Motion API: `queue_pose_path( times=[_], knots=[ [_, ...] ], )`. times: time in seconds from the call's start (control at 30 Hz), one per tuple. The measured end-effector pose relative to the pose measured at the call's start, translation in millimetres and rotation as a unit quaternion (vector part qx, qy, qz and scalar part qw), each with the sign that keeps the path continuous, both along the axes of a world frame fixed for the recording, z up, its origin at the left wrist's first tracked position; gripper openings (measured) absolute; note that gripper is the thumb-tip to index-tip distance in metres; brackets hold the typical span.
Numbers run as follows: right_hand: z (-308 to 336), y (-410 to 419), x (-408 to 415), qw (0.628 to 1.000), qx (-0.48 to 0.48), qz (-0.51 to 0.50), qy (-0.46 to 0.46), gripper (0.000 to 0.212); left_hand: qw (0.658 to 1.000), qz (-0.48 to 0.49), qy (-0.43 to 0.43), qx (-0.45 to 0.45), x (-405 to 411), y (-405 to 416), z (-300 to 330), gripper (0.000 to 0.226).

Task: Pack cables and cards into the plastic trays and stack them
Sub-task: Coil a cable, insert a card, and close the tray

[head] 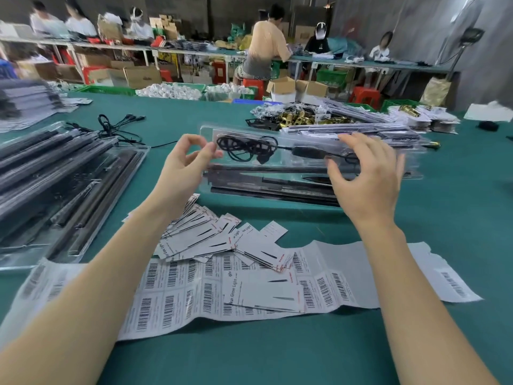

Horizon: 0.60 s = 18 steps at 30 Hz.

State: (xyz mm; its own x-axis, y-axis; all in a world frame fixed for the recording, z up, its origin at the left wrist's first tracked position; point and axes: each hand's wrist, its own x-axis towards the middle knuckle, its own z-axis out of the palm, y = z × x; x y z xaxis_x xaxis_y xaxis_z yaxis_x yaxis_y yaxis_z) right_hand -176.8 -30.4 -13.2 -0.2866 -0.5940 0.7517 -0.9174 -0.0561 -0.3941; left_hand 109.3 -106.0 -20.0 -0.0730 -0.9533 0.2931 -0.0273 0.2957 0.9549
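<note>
The tray (305, 151), cable (247, 150) coiled inside, lies mid-worktop (416, 343) with its long axis running left to right. The left hand (184, 165) pinches its left end; the right hand (366, 173) hovers spread, fingers loosely curled, over the right half (contact unclear). Cards (222, 240) lie just nearer, closest to the left hand.

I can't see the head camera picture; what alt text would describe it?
Two bare hands, left hand and right hand, hover with curled fingers at the ends of a clear plastic tray holding a coiled black cable, above a green table. Printed cards and barcode label sheets lie nearer the camera; stacked trays sit left.
</note>
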Motion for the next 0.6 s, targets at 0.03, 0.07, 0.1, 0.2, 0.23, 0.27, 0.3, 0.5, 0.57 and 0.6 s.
queue_pose_path(
  times=[0.03, 0.07, 0.1, 0.2, 0.23, 0.27, 0.3, 0.5, 0.57, 0.6],
  knots=[
    [-1.1, -0.5, 0.0, 1.000, 0.003, 0.001, -0.012, 0.047, 1.000, 0.006, 0.014, 0.004, -1.9, -0.1, -0.5, 0.011],
    [-2.4, -0.6, -0.6, 1.000, 0.002, 0.000, -0.028, 0.051, 0.999, 0.014, 0.032, 0.012, -3.0, -0.1, -0.6, 0.014],
    [-3.9, -0.5, -2.1, 0.999, 0.001, -0.006, -0.045, 0.055, 0.998, 0.021, 0.050, 0.022, -3.9, 0.8, 1.1, 0.016],
    [-9.9, 0.4, -12.9, 0.990, 0.043, -0.048, -0.125, 0.065, 0.995, 0.023, 0.071, 0.068, -5.3, 0.1, 3.6, 0.015],
    [-12.0, 1.0, -16.5, 0.981, 0.070, -0.053, -0.175, 0.069, 0.993, 0.019, 0.069, 0.089, -5.2, -0.2, 3.4, 0.016],
    [-14.0, 1.9, -20.7, 0.968, 0.094, -0.050, -0.228, 0.072, 0.992, 0.014, 0.067, 0.111, -4.8, -0.5, 3.2, 0.017],
    [-15.9, 2.9, -25.3, 0.954, 0.116, -0.045, -0.272, 0.075, 0.989, 0.009, 0.065, 0.131, -3.8, -0.7, 3.0, 0.018],
    [-7.5, 8.0, -57.3, 0.870, 0.113, -0.013, -0.480, 0.066, 0.963, -0.009, 0.046, 0.267, 15.1, -6.5, 6.7, 0.030],
    [-5.9, 9.4, -62.4, 0.844, 0.145, 0.016, -0.517, 0.065, 0.949, -0.050, 0.042, 0.308, 23.3, -4.8, 8.8, 0.032],
    [-5.1, 10.9, -64.1, 0.834, 0.157, 0.027, -0.528, 0.065, 0.942, -0.081, 0.049, 0.322, 27.5, -3.1, 9.6, 0.035]
  ],
)
